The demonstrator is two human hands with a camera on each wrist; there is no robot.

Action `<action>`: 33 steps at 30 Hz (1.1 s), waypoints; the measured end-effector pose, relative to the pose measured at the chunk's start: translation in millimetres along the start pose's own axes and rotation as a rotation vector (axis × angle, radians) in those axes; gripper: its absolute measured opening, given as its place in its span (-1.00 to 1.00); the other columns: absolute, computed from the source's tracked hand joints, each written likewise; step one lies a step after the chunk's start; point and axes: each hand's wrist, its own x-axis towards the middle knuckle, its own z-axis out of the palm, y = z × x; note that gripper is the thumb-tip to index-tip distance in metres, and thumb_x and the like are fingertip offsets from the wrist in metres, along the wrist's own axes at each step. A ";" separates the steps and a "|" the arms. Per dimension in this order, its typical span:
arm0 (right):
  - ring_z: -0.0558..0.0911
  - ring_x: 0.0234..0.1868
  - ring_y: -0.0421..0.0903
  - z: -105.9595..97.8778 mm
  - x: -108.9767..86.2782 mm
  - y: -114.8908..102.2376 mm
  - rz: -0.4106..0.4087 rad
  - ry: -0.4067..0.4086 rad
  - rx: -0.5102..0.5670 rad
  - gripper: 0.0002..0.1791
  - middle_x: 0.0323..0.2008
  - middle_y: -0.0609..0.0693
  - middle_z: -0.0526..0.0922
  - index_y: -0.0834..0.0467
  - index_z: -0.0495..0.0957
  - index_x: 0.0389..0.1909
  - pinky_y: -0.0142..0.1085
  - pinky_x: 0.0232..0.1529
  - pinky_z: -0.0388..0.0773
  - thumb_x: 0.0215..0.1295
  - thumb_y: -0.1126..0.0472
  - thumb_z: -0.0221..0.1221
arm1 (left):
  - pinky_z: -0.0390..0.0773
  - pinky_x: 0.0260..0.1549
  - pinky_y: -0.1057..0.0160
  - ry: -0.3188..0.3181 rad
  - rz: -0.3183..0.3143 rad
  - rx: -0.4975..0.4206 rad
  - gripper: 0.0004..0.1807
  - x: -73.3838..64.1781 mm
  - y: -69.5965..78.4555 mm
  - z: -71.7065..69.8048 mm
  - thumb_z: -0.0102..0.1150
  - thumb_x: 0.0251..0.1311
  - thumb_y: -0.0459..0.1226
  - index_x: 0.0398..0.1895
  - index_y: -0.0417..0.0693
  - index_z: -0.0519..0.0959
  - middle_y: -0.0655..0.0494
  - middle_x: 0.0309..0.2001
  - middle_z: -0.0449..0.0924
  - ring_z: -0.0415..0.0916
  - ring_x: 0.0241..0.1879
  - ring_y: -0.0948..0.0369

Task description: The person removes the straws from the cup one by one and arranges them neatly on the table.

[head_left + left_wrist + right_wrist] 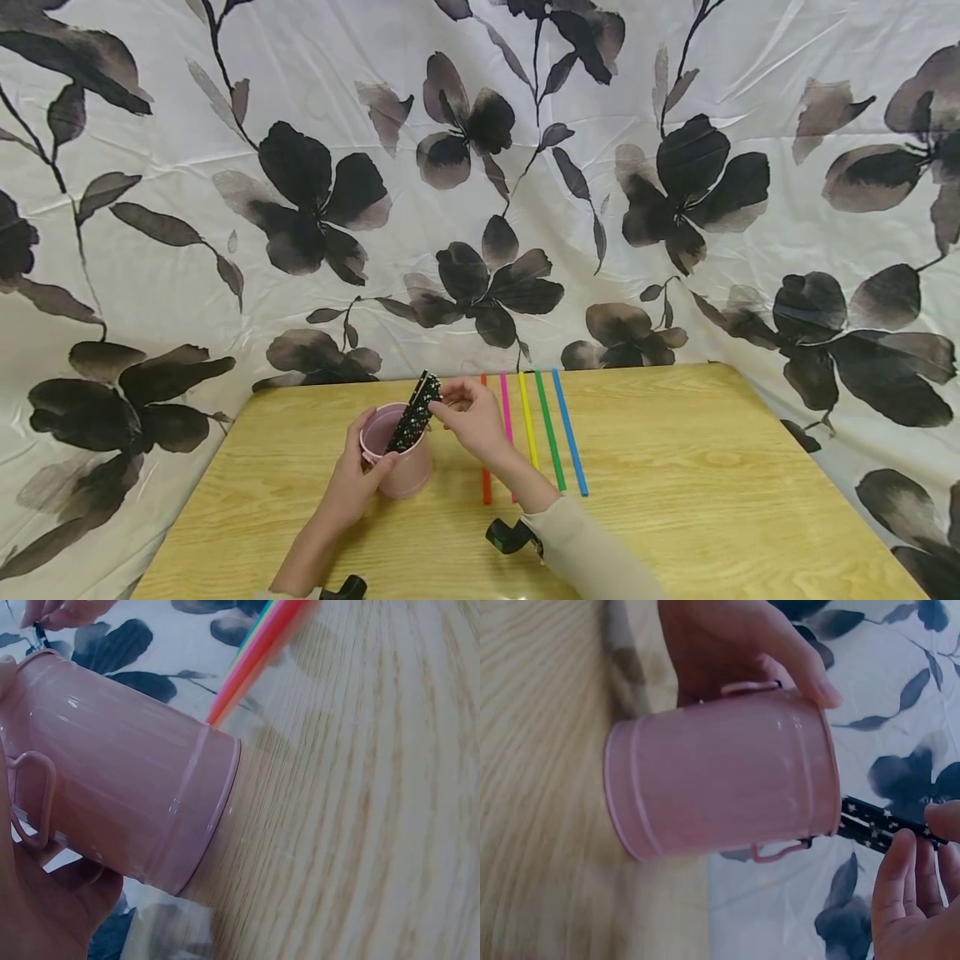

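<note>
One pink bucket (pixel 399 467) gripped by left hand (pixel 358 479); right hand (pixel 471 415) pinches one black starred straw (pixel 413 413); five coloured straws (pixel 550 430) on bench (pixel 720 500).

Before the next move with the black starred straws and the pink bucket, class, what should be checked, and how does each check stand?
1. Pink bucket upright on the wooden table: ok.
2. Left hand steadies the bucket, fingers round its side: ok.
3. Right hand has a pinch grip on the top of the black starred straws: ok.
4. Lower end of the straws inside the bucket's mouth: ok; whether it reaches the bottom: cannot tell.
5. Coloured straws lie side by side on the table, apart from the bucket: ok.
6. Straws standing straight in the bucket: not ok, they lean.
</note>
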 end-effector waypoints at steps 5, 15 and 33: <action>0.57 -0.50 -0.17 6.5 -4.5 -2.7 0.033 0.047 0.028 -0.72 -0.41 0.22 0.59 0.52 0.42 -0.17 -0.23 -0.48 0.60 0.15 0.50 0.25 | 0.43 0.01 0.30 -0.009 -0.010 0.005 -0.20 -1.9 -3.7 0.8 0.17 0.33 -0.23 0.50 0.02 -0.04 -0.14 0.31 0.28 0.34 0.21 -0.03; 0.48 -0.55 -0.18 17.6 0.5 0.2 -0.021 0.153 0.025 -0.80 -0.37 0.33 0.56 0.51 0.44 -0.24 -0.46 -0.60 0.44 0.16 0.51 0.23 | 0.38 0.02 0.39 -0.005 0.012 -0.018 -0.22 -4.5 21.2 -2.5 0.16 0.30 -0.32 0.49 -0.09 -0.02 -0.27 0.30 0.27 0.33 0.22 -0.15; 0.63 -0.43 0.03 27.0 -1.8 12.1 0.069 0.105 0.088 -0.80 -0.34 0.29 0.62 0.55 0.49 -0.21 -0.19 -0.44 0.64 0.15 0.54 0.20 | 0.40 0.01 0.37 -0.005 0.042 -0.033 -0.17 0.9 -4.1 -1.2 0.18 0.30 -0.31 0.52 0.02 -0.07 -0.21 0.32 0.26 0.34 0.21 -0.11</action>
